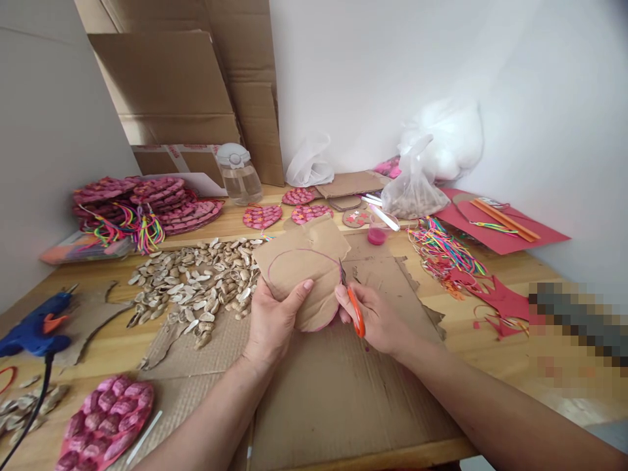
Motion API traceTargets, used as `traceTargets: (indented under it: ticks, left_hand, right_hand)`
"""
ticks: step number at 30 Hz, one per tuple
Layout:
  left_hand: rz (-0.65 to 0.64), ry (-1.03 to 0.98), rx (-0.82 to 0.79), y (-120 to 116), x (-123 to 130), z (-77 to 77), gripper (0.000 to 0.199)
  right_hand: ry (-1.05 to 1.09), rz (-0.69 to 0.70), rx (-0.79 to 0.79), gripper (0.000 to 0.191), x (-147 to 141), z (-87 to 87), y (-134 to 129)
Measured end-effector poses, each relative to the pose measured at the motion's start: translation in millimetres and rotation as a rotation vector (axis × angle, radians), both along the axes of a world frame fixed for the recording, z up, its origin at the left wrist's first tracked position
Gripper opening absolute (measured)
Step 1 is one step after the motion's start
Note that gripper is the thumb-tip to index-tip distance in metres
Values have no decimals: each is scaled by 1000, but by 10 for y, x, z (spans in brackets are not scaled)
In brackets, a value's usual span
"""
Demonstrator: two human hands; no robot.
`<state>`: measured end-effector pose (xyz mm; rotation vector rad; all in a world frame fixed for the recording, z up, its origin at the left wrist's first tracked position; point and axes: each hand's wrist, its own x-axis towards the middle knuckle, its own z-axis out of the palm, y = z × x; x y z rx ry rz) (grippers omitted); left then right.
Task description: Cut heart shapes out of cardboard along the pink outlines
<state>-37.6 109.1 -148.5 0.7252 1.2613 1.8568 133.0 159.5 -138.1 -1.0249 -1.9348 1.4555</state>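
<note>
My left hand [277, 314] grips a piece of brown cardboard [299, 261] from its lower left, thumb on top and fingers beneath. A purple curved outline is drawn on the cardboard, and its lower right side is cut to a rounded edge. In my right hand [375, 317] are scissors with orange handles [355, 313]. Their blades meet the cardboard's right side, along the drawn line. Both hands are above a large flat cardboard sheet [314, 405] on the wooden table.
Peanut shells [206, 281] lie heaped to the left, near a blue glue gun [39, 324]. A pink shell-covered piece [110, 418] is at front left. Behind stand a water bottle [240, 176] and a cup of pink paint [377, 234]. Coloured cords [441, 245] lie right.
</note>
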Motion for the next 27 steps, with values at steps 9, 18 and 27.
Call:
traceTargets:
  ticks: [9,18,27]
  left_hand:
    - [23,46,-4,11,31,-29,64]
    - [-1,29,-21,6,5,-1,64]
    - [-118,-37,-49,39,-140,46,72]
  right_hand:
    - [32,-51,-77,53,-18,-6,-13]
    - [78,-69,-56,51,-28,-88,-9]
    - [63,21,-75,50,19,-116,52]
